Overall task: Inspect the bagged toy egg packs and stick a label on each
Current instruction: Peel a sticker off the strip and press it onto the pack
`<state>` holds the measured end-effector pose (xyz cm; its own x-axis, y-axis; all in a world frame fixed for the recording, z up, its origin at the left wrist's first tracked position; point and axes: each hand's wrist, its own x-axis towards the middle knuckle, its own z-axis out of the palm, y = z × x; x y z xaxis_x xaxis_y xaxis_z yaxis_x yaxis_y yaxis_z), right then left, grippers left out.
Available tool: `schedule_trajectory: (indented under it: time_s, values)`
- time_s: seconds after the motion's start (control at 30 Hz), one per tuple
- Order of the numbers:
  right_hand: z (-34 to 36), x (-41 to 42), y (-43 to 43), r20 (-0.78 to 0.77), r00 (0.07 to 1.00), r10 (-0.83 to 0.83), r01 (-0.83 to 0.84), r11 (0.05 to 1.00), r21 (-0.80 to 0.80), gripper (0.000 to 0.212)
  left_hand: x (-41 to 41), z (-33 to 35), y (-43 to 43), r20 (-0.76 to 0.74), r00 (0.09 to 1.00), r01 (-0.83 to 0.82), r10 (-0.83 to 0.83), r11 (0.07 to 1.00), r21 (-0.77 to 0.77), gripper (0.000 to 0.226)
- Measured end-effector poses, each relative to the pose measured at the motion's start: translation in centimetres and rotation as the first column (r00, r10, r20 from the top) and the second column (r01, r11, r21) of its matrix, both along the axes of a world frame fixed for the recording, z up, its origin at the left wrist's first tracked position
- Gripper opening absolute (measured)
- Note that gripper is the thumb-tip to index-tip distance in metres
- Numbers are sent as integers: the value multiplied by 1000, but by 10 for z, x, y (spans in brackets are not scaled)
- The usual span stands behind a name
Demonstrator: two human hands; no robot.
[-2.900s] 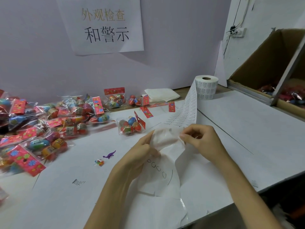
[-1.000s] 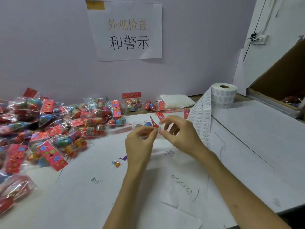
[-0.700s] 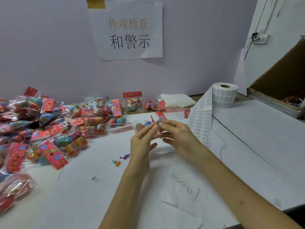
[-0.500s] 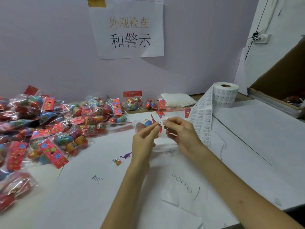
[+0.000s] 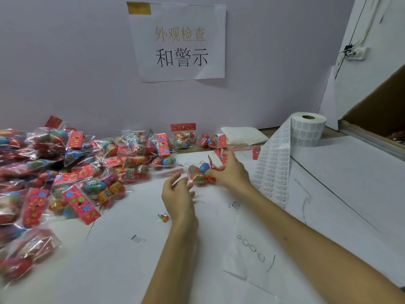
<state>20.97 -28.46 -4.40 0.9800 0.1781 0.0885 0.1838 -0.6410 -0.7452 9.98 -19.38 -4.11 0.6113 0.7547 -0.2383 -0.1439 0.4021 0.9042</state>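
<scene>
We see one pack (image 5: 198, 172) of toy eggs near the middle of the table (image 5: 131, 270), held at its right end by the right hand (image 5: 230, 172), fingers curled round the bag. The left hand (image 5: 177, 194) is just beside the pack's left edge, fingers loosely spread and gripping nothing we can make out. To the left lies the pile (image 5: 76, 172) of packs. To the right is the label roll (image 5: 306, 130), its strip trailing down behind the right wrist.

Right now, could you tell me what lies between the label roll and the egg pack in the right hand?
In the head view, the unrolled label strip runs down from the label roll; then comes the right hand holding the egg pack.
</scene>
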Motion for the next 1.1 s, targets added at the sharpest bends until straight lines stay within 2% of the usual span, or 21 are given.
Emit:
schedule_trajectory:
  time_s: [0.03,0.1,0.17,0.23,0.33,0.4,0.53,0.67,0.77,1.1]
  values:
    - [1,2,2,52,999,-7,5,1000,31,61,-1,0,0,-4,1000,-8,8,1000,-1,26]
    - [8,5,0,155,988,-23,-9,979,202,45,-1,-1,2,-23,999,-36,36,999,32,28]
    - [22,6,-9,228,974,-18,-71,924,377,46,-2,0,3,-13,998,-60,61,993,100,30]
    - [34,1,-20,258,965,50,-169,868,466,45,-4,4,3,8,1000,-4,2,980,199,43]
    - [44,-16,-34,242,952,185,-290,794,535,46,-9,9,-4,-18,965,255,-262,919,301,57]
    - [42,-24,-41,207,949,237,-314,735,601,48,-10,11,-9,-39,912,399,-408,863,309,42]
    - [31,-31,-51,83,962,260,-240,663,709,48,-12,10,-11,-64,893,440,-446,834,333,26]
    - [26,-30,-54,5,939,344,-260,701,664,45,-12,10,-9,-67,900,428,-431,844,324,18]
    - [25,-30,-54,26,937,349,-277,694,665,48,-14,11,-9,-85,889,454,-451,837,305,12]
    - [24,-30,-59,41,935,352,-298,718,629,56,-16,17,-13,-101,861,508,-499,829,235,13]
